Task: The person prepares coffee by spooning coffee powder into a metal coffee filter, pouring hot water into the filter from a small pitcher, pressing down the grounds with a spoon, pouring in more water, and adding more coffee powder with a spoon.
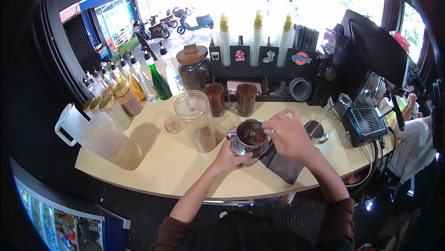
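Note:
My left hand point(230, 157) is closed around the lower side and handle of a metal cup point(235, 145), near the counter's front edge. Dark brown contents show inside it, and clear glass is visible at its base. Over the cup's right rim, my right hand point(288, 135) is pinched, knuckles up; whatever its fingers hold is hidden. A dark cloth point(285, 165) lies under my right wrist. Left of the cup stands a tall clear container point(197, 128) with a little brown content. Two glass mugs of brown drink point(214, 100) point(245, 100) stand behind.
A plastic jug point(104, 137), gold-lidded jars point(116, 112) and pump bottles point(158, 81) line the left. A black rack point(259, 58) holds stacked cups at the back. A metal pitcher point(314, 131) and an espresso machine point(366, 119) stand right. Another person point(412, 144) is at far right.

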The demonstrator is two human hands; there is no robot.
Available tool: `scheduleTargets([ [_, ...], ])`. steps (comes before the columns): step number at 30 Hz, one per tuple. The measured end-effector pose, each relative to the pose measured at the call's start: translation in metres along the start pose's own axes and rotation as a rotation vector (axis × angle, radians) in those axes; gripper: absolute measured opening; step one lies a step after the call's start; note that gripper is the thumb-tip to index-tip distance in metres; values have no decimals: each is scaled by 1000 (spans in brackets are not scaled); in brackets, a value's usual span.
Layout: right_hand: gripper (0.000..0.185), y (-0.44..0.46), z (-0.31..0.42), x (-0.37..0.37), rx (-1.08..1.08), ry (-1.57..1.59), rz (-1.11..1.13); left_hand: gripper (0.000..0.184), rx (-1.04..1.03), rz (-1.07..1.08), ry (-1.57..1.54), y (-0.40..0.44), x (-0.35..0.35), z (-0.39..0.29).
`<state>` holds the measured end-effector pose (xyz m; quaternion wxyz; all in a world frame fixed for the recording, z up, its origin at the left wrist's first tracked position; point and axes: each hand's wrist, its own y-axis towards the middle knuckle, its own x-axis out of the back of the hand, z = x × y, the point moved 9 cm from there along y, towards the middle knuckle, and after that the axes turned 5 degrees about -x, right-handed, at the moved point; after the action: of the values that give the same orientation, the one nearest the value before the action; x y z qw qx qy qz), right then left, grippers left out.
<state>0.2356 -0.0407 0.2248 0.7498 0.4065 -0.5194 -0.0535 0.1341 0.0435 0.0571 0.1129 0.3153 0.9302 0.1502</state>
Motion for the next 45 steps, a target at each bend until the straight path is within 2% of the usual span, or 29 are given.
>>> scheduleTargets([
  [2,17,-4,4,-8,25,133,60,84,3,12,-20,-1,-2,0],
  [7,15,1,0,-4,-13,-11,30,83,-70,52,7,1,-2,-1],
  [9,15,-2,5,-8,20,137,83,84,-47,38,-25,1,-2,1],
  [10,15,0,5,-7,24,135,83,84,-51,37,-26,2,-2,0],
  [12,16,2,7,-4,41,-79,29,85,-45,29,-86,0,-4,-1],
  [15,16,0,13,-10,91,41,59,85,-43,40,-92,0,-3,1],
  [18,17,4,17,-1,113,-88,19,84,-38,18,-95,0,-3,0],
  [22,16,7,16,-2,138,-14,38,83,-80,27,-4,2,-2,-4],
  [25,15,9,15,-6,115,-81,126,82,47,13,-107,-1,-4,4],
  [27,14,12,11,-2,135,-35,35,86,-54,42,-14,2,-4,-1],
  [30,16,11,12,-6,79,24,149,84,-17,34,-70,1,-4,0],
  [34,17,10,7,-4,118,-44,70,83,-46,42,85,0,-2,0],
  [36,16,8,5,-10,90,145,122,82,-7,30,-66,0,-4,1],
  [39,14,15,6,-2,107,-10,81,82,-52,18,-47,0,-3,-2],
  [42,13,13,6,-13,106,121,109,82,-7,9,-39,-1,-2,-1],
  [45,12,15,8,-9,116,33,121,82,-35,-5,-64,-1,-3,-2],
])
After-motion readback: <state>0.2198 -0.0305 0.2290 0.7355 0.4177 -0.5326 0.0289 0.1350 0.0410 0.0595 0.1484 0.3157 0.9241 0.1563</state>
